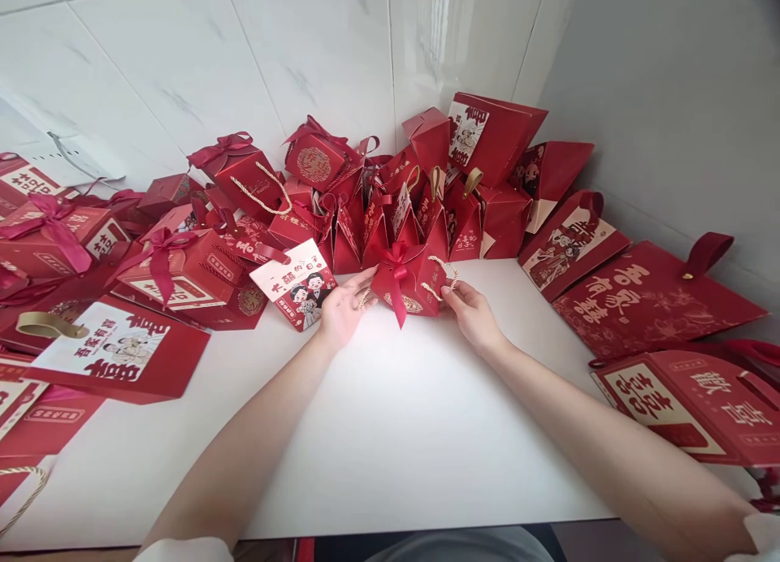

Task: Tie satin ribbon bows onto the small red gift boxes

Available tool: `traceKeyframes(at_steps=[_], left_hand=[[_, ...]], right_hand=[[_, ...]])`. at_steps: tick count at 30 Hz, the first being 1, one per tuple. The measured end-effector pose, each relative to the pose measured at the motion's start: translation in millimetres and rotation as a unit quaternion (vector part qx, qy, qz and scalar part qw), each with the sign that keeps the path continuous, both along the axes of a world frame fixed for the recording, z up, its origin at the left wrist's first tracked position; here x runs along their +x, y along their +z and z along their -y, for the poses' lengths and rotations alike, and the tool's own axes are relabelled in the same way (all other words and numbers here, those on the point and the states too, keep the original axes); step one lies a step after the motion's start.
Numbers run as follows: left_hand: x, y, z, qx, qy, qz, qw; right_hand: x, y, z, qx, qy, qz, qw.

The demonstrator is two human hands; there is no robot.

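Observation:
A small red gift box (420,282) with a red ribbon bow, a gold round emblem and twisted cream cord handles is between my two hands at the middle of the white table. My left hand (344,306) is at its left side, palm partly turned up, fingers curled against the box and its cord. My right hand (474,314) pinches its right side by the cord handle, thumb and index finger together. Close to my left hand leans a red and white card-like box (298,286) printed with a cartoon couple.
Many red gift boxes stand along the back wall, including a large upright one (500,140). More boxes with ribbons (183,265) crowd the left, and a tilted bag-shaped box (122,347) lies nearer. Several flat-sided boxes (646,298) line the right. The white table (396,440) extends toward me.

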State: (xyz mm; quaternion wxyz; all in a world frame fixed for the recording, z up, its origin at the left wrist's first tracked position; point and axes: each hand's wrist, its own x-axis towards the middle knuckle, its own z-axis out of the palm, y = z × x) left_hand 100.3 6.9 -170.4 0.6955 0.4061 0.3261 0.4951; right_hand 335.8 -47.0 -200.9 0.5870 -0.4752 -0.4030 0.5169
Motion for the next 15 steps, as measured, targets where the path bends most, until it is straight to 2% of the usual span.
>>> traceKeyframes(at_steps=[4,7,11,15], left_hand=[[-5.4,6.5,-5.3,0.018,0.062,-0.067,0.996],[-10.8,17.8,-7.5,0.044,0.075,-0.098,0.991],[-15.9,39.8,-7.5,0.058,0.073,-0.096,0.991],[-20.4,60.2,-4.8,0.061,0.055,-0.092,0.992]], right_hand=[[8.2,-4.8,-6.0,0.006,-0.053,0.018,0.998],[15.7,0.5,-6.2,0.014,-0.107,0.03,0.994],[27.9,26.2,0.7,0.045,-0.159,0.022,0.986],[39.2,58.2,10.1,0.118,-0.102,-0.055,0.986]])
